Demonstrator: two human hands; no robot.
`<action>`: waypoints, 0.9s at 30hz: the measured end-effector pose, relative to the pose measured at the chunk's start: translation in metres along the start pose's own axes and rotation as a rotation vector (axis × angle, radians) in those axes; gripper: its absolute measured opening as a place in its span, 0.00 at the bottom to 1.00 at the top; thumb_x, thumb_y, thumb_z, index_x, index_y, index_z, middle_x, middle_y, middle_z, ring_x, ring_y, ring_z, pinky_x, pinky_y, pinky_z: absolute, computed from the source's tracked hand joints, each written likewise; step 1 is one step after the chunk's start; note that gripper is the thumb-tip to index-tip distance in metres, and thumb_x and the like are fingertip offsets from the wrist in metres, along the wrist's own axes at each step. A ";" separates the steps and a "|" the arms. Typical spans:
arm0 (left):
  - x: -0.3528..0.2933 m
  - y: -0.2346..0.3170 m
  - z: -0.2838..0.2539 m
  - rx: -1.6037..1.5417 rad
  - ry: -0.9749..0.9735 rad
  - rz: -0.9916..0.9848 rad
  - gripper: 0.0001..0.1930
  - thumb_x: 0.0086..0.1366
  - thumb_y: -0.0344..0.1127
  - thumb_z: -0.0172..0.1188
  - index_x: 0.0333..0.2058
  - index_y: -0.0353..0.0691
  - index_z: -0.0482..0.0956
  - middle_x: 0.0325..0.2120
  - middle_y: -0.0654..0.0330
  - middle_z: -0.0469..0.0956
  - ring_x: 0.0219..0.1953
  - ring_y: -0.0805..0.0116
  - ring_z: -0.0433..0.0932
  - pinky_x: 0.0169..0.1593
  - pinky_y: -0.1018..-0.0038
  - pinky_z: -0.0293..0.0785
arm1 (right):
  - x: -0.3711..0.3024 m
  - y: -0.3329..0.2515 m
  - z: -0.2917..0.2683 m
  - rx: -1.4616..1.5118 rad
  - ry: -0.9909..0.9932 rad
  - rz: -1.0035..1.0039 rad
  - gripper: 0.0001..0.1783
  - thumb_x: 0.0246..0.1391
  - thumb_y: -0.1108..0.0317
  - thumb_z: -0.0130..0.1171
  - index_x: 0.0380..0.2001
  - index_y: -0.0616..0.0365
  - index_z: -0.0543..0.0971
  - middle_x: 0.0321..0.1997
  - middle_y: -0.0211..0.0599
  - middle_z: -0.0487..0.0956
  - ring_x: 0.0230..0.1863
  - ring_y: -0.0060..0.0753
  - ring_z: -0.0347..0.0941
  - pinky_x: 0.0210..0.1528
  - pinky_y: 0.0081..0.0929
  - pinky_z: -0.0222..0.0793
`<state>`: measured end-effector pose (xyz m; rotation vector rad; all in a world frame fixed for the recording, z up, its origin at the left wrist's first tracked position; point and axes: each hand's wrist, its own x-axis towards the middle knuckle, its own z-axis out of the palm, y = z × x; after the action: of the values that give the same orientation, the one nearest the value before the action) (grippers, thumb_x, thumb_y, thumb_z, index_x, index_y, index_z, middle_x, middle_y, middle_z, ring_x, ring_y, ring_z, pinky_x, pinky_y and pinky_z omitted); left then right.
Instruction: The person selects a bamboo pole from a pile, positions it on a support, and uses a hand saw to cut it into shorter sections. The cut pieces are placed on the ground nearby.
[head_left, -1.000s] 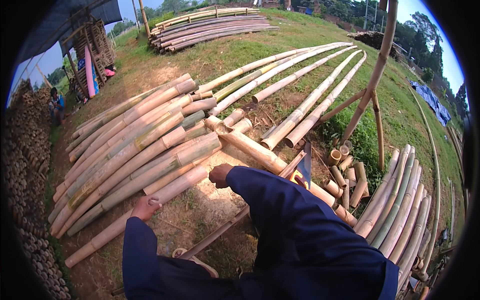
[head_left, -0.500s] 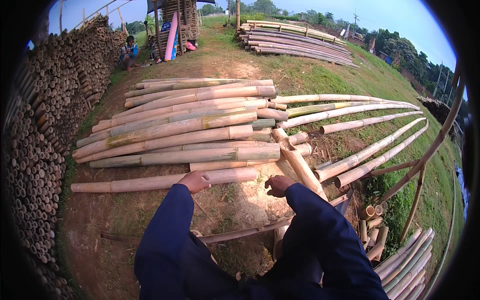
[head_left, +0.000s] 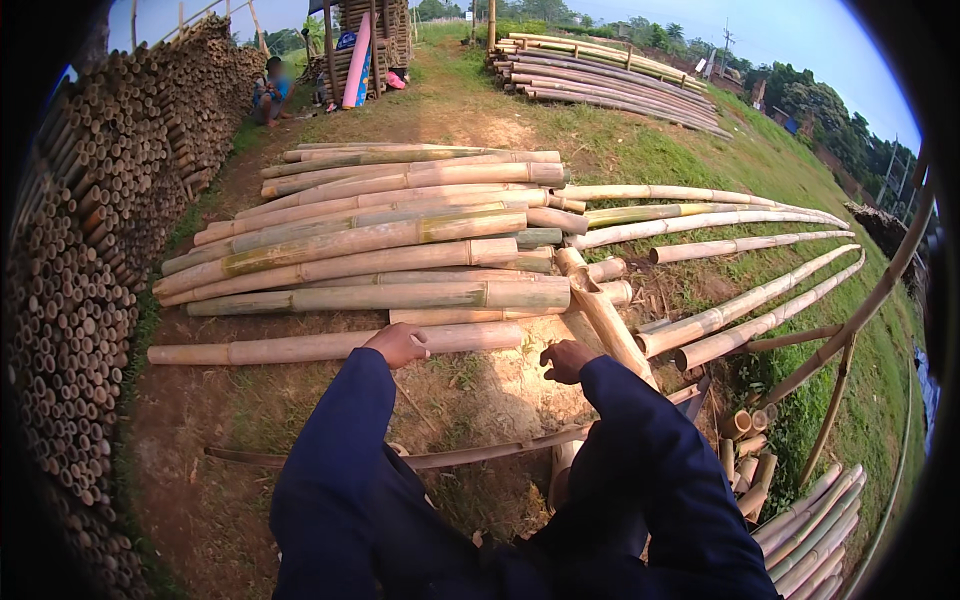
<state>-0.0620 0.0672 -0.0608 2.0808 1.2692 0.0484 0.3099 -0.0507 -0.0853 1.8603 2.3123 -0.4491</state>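
Observation:
My left hand [head_left: 398, 343], loosely curled with the thumb a little apart, hangs over or against the single bamboo pole [head_left: 270, 348] lying nearest me. Whether it touches the pole I cannot tell, and no grip on it shows. My right hand [head_left: 567, 360] is held out above the bare ground, its fingers bent and holding nothing visible. Just beyond and right of it a thicker bamboo piece with a cut opening [head_left: 606, 318] lies slantwise. Past my hands, cut bamboo poles [head_left: 360, 247] are heaped side by side. A split bamboo strip [head_left: 500, 448] crosses in front of my legs.
A tall stack of bamboo pieces [head_left: 75, 260] walls the left side. More long poles [head_left: 720, 312] spread to the right, near a slanting post [head_left: 868, 312] and short offcuts [head_left: 745, 465]. Another person [head_left: 268, 95] squats at the far left. A pole pile [head_left: 610, 80] lies far back.
The view has shifted slightly, so the poles sit a little farther right and higher. Both hands appear slightly higher in the picture, with nearly the same pose.

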 end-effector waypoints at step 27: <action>0.006 -0.005 0.004 0.011 0.011 0.037 0.27 0.64 0.45 0.70 0.54 0.32 0.79 0.32 0.53 0.84 0.32 0.67 0.82 0.39 0.68 0.76 | 0.002 0.010 0.005 -0.021 0.001 -0.015 0.21 0.55 0.54 0.67 0.50 0.48 0.84 0.47 0.38 0.86 0.53 0.46 0.80 0.54 0.45 0.77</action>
<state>-0.0613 0.0709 -0.0686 2.1160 1.2402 0.0703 0.3189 -0.0485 -0.0922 1.8353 2.3239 -0.4239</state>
